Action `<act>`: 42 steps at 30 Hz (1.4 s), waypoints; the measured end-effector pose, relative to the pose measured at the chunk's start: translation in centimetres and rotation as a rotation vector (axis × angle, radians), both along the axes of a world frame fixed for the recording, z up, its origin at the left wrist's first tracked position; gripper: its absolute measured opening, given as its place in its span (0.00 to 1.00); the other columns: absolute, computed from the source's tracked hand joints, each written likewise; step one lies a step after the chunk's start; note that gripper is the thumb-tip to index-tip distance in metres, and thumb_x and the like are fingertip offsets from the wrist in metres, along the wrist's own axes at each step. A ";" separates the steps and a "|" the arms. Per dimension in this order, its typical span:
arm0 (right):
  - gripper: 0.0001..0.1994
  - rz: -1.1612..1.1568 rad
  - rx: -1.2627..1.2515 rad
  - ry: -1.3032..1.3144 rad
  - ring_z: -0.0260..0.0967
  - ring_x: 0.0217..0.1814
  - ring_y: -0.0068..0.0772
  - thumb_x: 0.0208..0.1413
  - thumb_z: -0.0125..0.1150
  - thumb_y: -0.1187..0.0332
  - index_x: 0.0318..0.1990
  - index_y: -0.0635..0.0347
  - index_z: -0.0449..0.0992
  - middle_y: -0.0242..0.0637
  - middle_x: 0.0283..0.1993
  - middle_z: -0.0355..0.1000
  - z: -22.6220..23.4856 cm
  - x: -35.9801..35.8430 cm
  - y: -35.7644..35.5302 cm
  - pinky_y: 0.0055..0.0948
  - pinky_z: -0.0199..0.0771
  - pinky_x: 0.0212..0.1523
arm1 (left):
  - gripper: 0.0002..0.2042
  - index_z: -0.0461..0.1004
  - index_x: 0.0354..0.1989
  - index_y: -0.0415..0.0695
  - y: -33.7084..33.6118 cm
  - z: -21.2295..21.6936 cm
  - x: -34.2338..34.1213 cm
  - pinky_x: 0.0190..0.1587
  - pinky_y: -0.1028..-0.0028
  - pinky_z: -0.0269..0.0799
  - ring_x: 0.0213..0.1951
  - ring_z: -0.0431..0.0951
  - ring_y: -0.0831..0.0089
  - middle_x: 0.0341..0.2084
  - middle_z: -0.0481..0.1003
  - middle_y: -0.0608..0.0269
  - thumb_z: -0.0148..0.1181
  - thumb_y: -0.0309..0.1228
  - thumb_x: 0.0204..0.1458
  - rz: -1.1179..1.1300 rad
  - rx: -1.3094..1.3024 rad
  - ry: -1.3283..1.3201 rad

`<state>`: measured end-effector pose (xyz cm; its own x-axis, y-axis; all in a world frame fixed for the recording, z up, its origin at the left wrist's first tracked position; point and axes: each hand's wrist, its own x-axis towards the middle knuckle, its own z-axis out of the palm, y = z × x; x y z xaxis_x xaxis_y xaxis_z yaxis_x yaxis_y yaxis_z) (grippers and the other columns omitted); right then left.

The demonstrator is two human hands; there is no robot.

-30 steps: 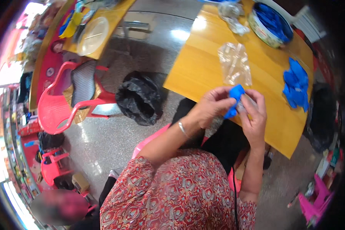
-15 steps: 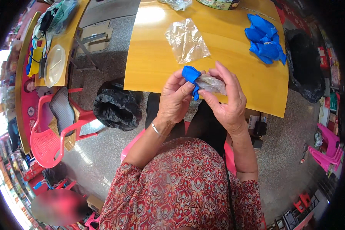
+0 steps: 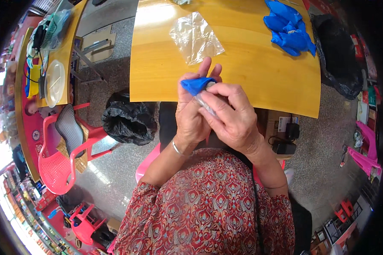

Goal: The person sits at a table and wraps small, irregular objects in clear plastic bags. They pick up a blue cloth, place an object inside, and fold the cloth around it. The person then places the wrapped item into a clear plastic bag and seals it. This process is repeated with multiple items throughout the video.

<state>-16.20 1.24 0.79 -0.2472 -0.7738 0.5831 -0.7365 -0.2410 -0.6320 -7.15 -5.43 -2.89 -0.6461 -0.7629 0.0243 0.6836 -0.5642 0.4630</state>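
My left hand (image 3: 189,120) is turned palm up just off the table's near edge, with a small folded piece of thin blue material (image 3: 196,86) held in it. Some of its fingertips stretch out beyond the blue piece. Bent over it from the right, my right hand (image 3: 235,117) pinches a crumpled clear plastic bag (image 3: 209,107) against the left palm. The bag's upper end meets the blue piece, and the fingers hide most of it. Whatever lies inside the bag cannot be made out.
Another clear plastic bag (image 3: 195,39) lies flat on the yellow wooden table (image 3: 242,72). Crumpled blue material (image 3: 290,30) lies at the far right. Black-lined bins stand left (image 3: 130,121) and right (image 3: 338,55) of the table. A pink chair (image 3: 57,168) stands to the left.
Both hands have shifted slightly left. My right hand has turned over and closed in on the left palm. The blue piece now lies flatter, and the clear bag has swung down below it.
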 end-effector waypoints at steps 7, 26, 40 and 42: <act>0.16 -0.022 0.169 -0.119 0.66 0.46 0.42 0.43 0.67 0.74 0.44 0.63 0.76 0.41 0.45 0.65 0.3 -0.7 0.4 0.35 0.70 0.44 | 0.21 0.57 0.59 0.46 -0.1 0.4 0.4 0.62 0.49 0.60 0.64 0.58 0.52 0.65 0.53 0.48 0.54 0.32 0.59 -0.070 -0.031 -0.033; 0.33 -0.035 0.303 0.080 0.43 0.70 0.57 0.48 0.54 0.35 0.48 0.55 0.78 0.54 0.72 0.43 -0.5 -1.8 0.0 0.51 0.47 0.63 | 0.24 0.54 0.64 0.36 0.3 1.5 1.6 0.60 0.63 0.63 0.58 0.68 0.60 0.59 0.63 0.48 0.48 0.36 0.63 -0.199 -0.059 -0.275; 0.17 0.116 0.204 -0.757 0.67 0.54 0.39 0.57 0.59 0.58 0.45 0.64 0.78 0.49 0.53 0.68 -1.0 -2.0 0.7 0.32 0.67 0.52 | 0.13 0.67 0.51 0.34 0.2 0.6 2.2 0.49 0.71 0.72 0.43 0.76 0.70 0.43 0.74 0.54 0.49 0.28 0.60 -0.069 -0.061 -0.482; 0.12 0.024 0.149 -1.028 0.72 0.47 0.35 0.56 0.62 0.66 0.43 0.64 0.79 0.45 0.47 0.72 -0.6 -2.1 0.9 0.30 0.71 0.46 | 0.13 0.67 0.50 0.35 0.2 0.9 2.1 0.47 0.72 0.73 0.43 0.76 0.70 0.42 0.74 0.55 0.48 0.28 0.60 -0.082 -0.046 -0.436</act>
